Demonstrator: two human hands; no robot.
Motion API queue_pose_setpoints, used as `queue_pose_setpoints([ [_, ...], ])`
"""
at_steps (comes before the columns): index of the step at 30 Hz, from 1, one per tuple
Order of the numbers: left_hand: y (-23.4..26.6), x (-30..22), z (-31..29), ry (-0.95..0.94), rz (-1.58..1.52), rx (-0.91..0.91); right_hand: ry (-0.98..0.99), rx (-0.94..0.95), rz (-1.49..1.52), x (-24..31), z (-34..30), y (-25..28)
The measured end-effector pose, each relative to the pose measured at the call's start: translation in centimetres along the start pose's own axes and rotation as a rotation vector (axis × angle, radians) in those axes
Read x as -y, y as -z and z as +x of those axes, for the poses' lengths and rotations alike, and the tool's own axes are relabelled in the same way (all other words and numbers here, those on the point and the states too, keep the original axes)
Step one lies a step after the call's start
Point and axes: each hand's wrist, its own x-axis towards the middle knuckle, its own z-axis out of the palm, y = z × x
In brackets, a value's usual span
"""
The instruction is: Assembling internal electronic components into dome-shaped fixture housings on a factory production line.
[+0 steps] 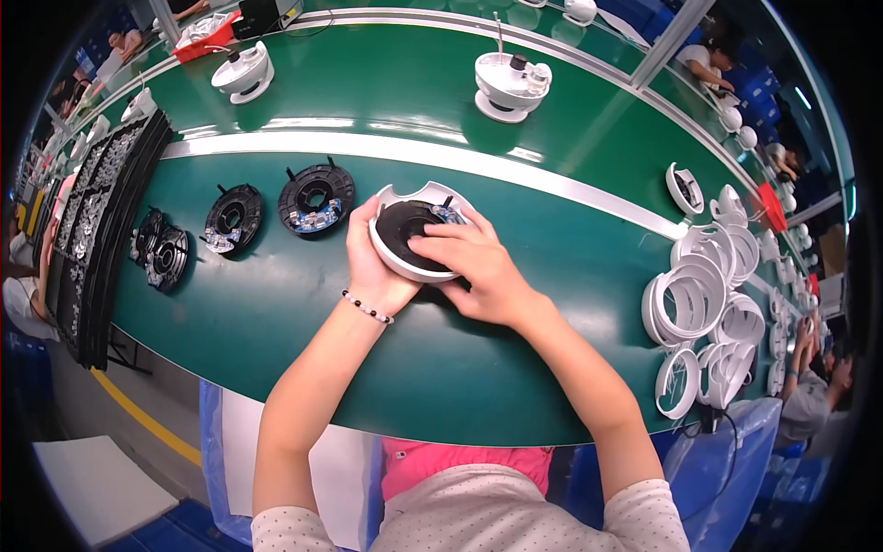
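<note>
Left hand [371,267] cups the white round housing [405,262] mid-table on the green belt [276,304]; right hand [478,267] presses spread fingers onto the black disc [405,230] inside. Seating step, seemingly; next calls for even downward pressure.

— How many black round discs are laid bare on the green table?

— Four are counted: two larger discs [315,196] [233,216] and two smaller discs [170,258] [147,235] at the left.

— And the assembled white units on the far belt?

— Two are seen [244,72] [510,85]. One white housing [416,232] is held between two hands. The white rings [704,299] at the right cannot be counted exactly.
</note>
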Motion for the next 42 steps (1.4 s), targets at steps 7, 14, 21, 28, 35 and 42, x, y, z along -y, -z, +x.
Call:
queue_pose_setpoints([
  [7,-0.5,1.2,-0.5,-0.119,0.455,0.049,-0.391,-0.086,0.433,0.7,0.4,3.0],
  [14,-0.4,-0.3,-0.9,-0.854,1.135,0.334,-0.491,-0.008,0.954,0.5,-1.1,5.7],
  [21,-0.8,0.1,-1.0,-0.946,1.208,0.288,-0.444,-0.037,0.803,0.9,-1.9,5.9],
  [28,-1.1,-0.3,-1.1,-1.212,1.401,0.388,-0.385,0.080,0.822,0.2,-2.4,6.7],
  [35,-0.4,0.0,-1.0,-0.962,1.227,0.233,-0.498,-0.083,0.984,0.7,-1.9,4.8],
  [42,-0.9,-0.8,-0.9,-0.729,0.855,0.283,-0.562,-0.170,1.182,1.0,-0.5,4.3],
])
